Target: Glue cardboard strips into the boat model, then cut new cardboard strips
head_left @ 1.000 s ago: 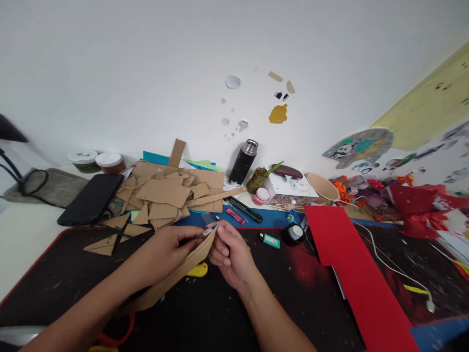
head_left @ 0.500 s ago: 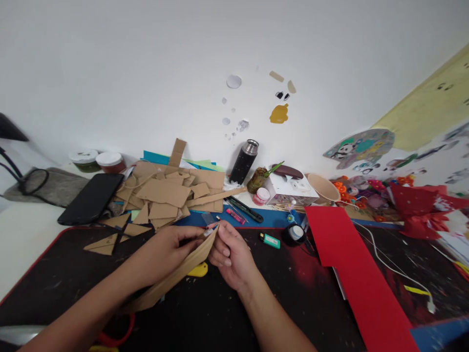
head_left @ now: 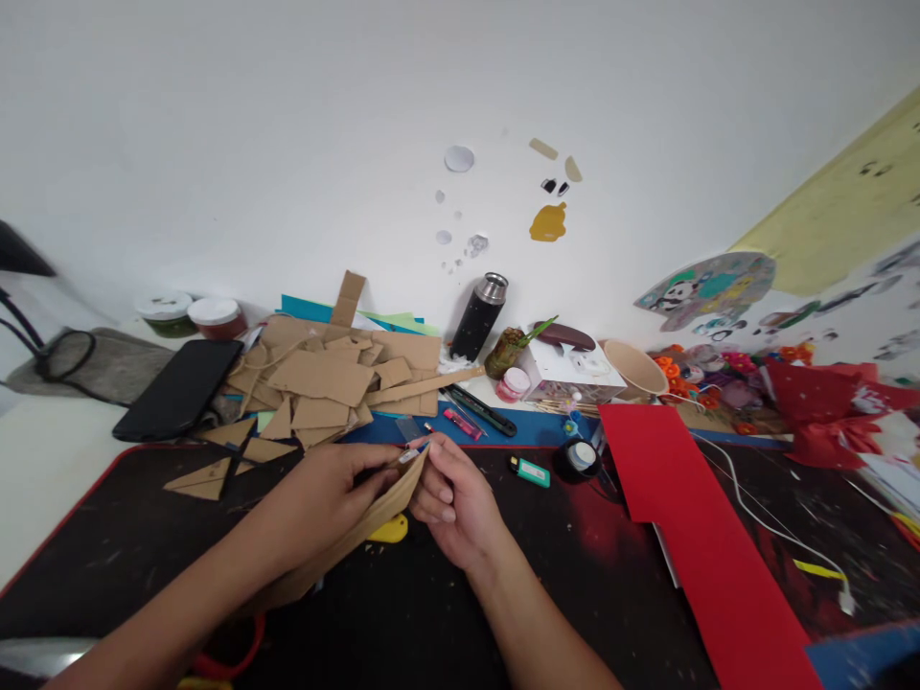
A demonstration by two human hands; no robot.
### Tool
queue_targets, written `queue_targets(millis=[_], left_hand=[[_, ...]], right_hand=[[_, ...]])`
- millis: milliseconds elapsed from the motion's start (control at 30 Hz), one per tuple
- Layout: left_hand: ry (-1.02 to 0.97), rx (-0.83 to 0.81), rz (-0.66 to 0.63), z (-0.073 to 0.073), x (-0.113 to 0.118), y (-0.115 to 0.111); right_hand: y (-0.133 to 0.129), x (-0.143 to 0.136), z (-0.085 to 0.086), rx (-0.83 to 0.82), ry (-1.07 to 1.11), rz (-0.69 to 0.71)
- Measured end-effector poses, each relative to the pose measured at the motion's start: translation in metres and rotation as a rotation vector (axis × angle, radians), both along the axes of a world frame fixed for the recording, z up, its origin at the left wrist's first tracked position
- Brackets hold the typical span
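A folded-looking piece of brown cardboard (head_left: pixel 374 521) slants up from the lower left between both hands. My left hand (head_left: pixel 336 494) is closed on its left face, the fingertips partly hidden behind it. At the upper tip, my right hand (head_left: pixel 460 498) pinches the cardboard between thumb and curled fingers. A small whitish bit (head_left: pixel 409 455) shows by that tip; I cannot make out what it is. Just under the cardboard lies a yellow rounded object (head_left: pixel 392 529), partly covered. Red scissor-like handles (head_left: pixel 237 652) rest below my left forearm.
A pile of cardboard scraps (head_left: pixel 323 379) lies behind the hands, with triangular pieces (head_left: pixel 205 479) nearer. A black flask (head_left: pixel 478 316), dark cutter (head_left: pixel 485 412), green lighter (head_left: pixel 530 471) and red sheet (head_left: pixel 704 546) are also on the desk. A black phone (head_left: pixel 179 388) lies left.
The cardboard's lower part and my left hand have shifted very slightly. Both hands keep their grip, and the things on the desk stay where they were.
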State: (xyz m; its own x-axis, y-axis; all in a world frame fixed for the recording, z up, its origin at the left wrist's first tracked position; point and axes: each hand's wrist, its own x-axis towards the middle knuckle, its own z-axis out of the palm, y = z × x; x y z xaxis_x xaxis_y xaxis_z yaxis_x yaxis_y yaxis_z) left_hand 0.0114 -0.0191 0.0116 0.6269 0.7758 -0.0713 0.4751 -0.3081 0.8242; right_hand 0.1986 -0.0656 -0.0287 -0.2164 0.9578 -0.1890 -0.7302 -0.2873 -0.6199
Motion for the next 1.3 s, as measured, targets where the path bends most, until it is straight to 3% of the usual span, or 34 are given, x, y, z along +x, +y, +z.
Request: queue_targets(millis=[500, 700, 800, 1033, 1300], left_hand=[[0.12, 0.246, 0.05, -0.007, 0.002, -0.008], [0.299, 0.422, 0.068, -0.013, 0.0, -0.006], [0.381, 0.485, 0.097, -0.011, 0.001, -0.007], [0.374, 0.474, 0.206, -0.003, -0.004, -0.003], [0.365, 0.466, 0.227, -0.005, -0.004, -0.001]], right_hand=[[0.001, 0.0, 0.0, -0.028, 0.01, -0.013], [0.002, -0.002, 0.0, -0.024, -0.045, -0.035], [0.004, -0.001, -0.001, -0.031, -0.092, -0.114], [0.008, 0.009, 0.001, 0.002, -0.164, -0.27], [-0.002, 0.0, 0.006, 0.051, -0.302, -0.16]])
